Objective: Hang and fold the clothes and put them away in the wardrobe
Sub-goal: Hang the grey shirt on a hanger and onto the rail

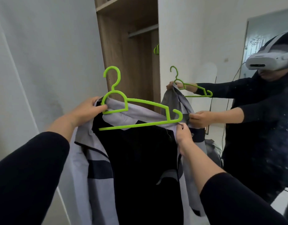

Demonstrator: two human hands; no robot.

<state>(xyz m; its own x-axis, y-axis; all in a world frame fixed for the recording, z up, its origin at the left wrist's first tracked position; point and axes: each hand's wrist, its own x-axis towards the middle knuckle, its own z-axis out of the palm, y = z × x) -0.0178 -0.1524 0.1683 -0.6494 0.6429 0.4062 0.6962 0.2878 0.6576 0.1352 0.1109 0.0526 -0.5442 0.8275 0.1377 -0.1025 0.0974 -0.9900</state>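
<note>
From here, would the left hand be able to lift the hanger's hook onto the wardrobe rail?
Probably yes: the left hand grips the green hanger, the wardrobe is open, and nothing blocks the rail above.

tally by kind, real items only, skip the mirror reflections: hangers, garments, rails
Green hangers: 2, one in the hands, one inside the wardrobe
Jacket: 1
Wardrobe rail: 1
Total: 4

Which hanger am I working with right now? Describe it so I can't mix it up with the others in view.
Start at the open wooden wardrobe. In front of it hangs the grey and black jacket, held by the left hand and right hand. The green hanger at its collar is the largest, unlike its mirror reflection.
</note>
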